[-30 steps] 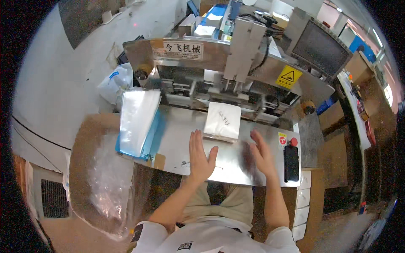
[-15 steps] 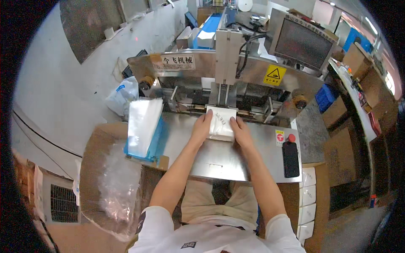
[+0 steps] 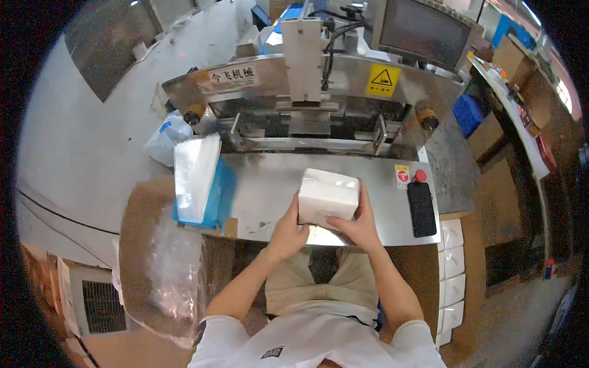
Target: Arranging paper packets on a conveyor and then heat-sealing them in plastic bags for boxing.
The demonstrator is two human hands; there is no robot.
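A white, block-shaped pack of what looks like paper tissues is held just above the front of the steel worktop, tilted so that its top and front side show. My left hand grips its left side and lower corner. Round its right side goes my right hand, the thumb lying across the lower front edge. Both hands are closed on the pack; the fingers beneath it are hidden. Beyond the pack is the machine's slot with its long metal bar, apart from pack and hands.
Clear plastic bags lean in a blue holder on the left. At right are a black phone and a red button. A carton of white packs stands lower right, a carton with plastic film lower left.
Both hands have drawn the pack back from the machine's slot toward me and tipped it. The grip has moved from its upper sides to its lower sides. The whole view has shifted somewhat.
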